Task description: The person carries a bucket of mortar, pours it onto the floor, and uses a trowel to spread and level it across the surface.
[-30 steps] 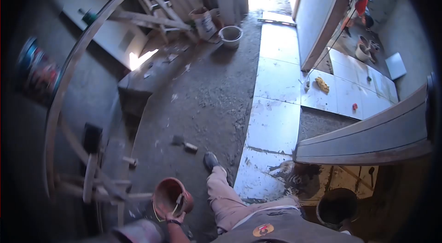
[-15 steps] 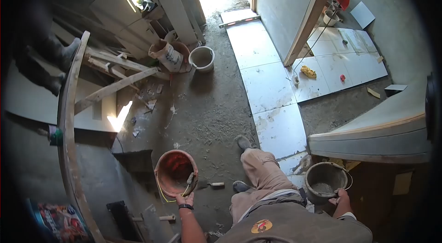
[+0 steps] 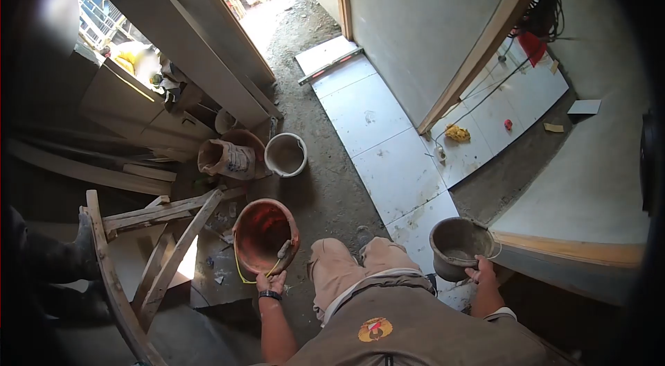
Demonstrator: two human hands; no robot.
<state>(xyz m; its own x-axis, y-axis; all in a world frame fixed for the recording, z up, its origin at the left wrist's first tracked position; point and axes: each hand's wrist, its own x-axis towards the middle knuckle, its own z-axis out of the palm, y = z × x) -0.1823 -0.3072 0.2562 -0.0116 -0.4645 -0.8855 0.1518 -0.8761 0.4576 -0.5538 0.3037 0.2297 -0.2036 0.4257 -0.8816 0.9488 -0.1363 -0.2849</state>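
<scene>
Rough floor [image 3: 330, 190], white tiles [image 3: 377, 144] alongside; hands [image 3: 271, 285] [image 3: 481, 271] grasping red bucket [image 3: 266, 238], grey bucket [image 3: 460, 249].

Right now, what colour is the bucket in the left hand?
Reddish-brown: the bucket in the left hand, seen best in the head view.

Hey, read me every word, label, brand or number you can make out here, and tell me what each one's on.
No text is legible.
Sack: printing on its side, too blurred to read.
Shirt badge: a round emblem with no letters I can make out.
Level: small red markings, too small to read.
Red bucket in the left hand and grey bucket in the right hand: no lettering visible.
</scene>
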